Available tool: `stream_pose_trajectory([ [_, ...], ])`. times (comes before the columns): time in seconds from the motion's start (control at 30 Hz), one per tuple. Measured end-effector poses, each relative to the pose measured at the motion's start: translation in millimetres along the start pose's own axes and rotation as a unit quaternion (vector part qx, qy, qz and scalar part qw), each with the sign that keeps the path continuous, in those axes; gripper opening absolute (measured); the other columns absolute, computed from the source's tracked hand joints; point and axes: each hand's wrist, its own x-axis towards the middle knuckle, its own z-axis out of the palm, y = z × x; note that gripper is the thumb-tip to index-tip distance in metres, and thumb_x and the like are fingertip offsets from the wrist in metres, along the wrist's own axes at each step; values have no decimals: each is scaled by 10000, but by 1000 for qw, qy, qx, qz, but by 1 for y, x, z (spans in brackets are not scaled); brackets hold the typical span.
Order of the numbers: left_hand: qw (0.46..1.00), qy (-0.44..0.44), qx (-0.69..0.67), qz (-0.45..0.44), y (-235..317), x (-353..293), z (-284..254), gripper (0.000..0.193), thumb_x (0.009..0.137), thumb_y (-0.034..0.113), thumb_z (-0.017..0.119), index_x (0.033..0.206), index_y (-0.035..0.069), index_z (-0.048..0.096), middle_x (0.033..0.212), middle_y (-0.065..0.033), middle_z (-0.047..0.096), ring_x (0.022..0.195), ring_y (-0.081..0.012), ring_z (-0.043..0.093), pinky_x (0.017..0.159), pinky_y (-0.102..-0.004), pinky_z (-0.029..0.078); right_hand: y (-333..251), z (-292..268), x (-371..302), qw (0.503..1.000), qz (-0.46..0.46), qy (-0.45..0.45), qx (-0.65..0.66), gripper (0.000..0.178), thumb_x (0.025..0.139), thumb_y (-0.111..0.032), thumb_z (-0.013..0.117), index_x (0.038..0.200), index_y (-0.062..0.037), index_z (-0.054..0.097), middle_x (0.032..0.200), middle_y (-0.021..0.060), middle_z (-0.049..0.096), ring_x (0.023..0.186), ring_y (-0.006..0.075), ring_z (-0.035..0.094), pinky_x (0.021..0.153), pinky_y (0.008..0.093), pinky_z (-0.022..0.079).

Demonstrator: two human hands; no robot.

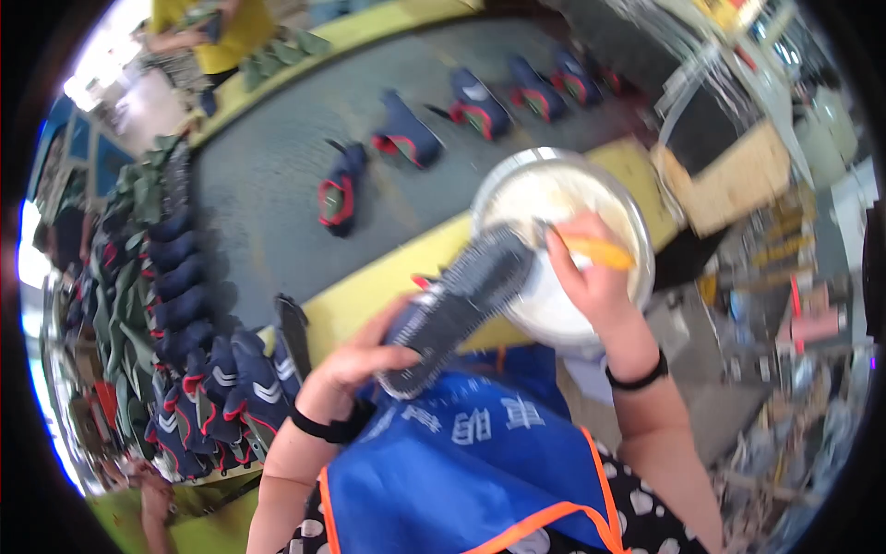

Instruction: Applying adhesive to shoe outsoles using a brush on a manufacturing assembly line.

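My left hand (355,355) grips a shoe (461,300) by one end, with its dark bottom turned up and pale stitches along its edge. A bit of navy upper and red trim shows past the fingers. In my right hand (595,277) is a brush with a yellow-orange handle (604,253), the fingers closed round it. Its head sits close by the shoe's far end; whether they touch I cannot tell. Both are over or beside a round metal pot (491,185) that holds a thick whitish substance (554,300).
Several navy shoe uppers (406,134) with red trim lie along a dark grey belt (277,138) with yellow edges. More navy uppers (254,383) and green ones crowd the left side. A wooden board (743,180) is at right. A person in yellow (217,42) stands far left; another person's hand (157,494) shows lower left.
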Motion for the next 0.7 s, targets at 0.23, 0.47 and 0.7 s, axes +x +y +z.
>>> stream_pose_trajectory([
  [0.23, 997, 36, 25, 71, 8, 19, -13, 916, 771, 214, 767, 1547, 12, 324, 1440, -151, 512, 1330, -233, 496, 1139, -356, 363, 10, -26, -1, 986, 136, 89, -41, 48, 962, 22, 614, 964, 14, 567, 893, 53, 553, 834, 111, 550, 769, 259, 464],
  [0.47, 927, 308, -61, 204, 35, 109, -77, 872, 739, 115, 814, 1472, 27, 350, 1281, -118, 561, 1174, -218, 581, 1007, -379, 487, 28, -35, -20, 968, 202, 141, 44, 72, 972, 35, 578, 980, 5, 513, 905, 57, 525, 831, 119, 510, 770, 254, 430],
  [0.7, 871, 438, 6, 223, 24, 203, -166, 1001, 638, 236, 879, 1461, 21, 352, 1321, -176, 550, 1211, -266, 572, 1035, -380, 470, 22, -39, -31, 964, 230, 135, 22, 88, 977, 37, 571, 995, -13, 502, 903, 42, 511, 806, 94, 493, 738, 234, 422],
])
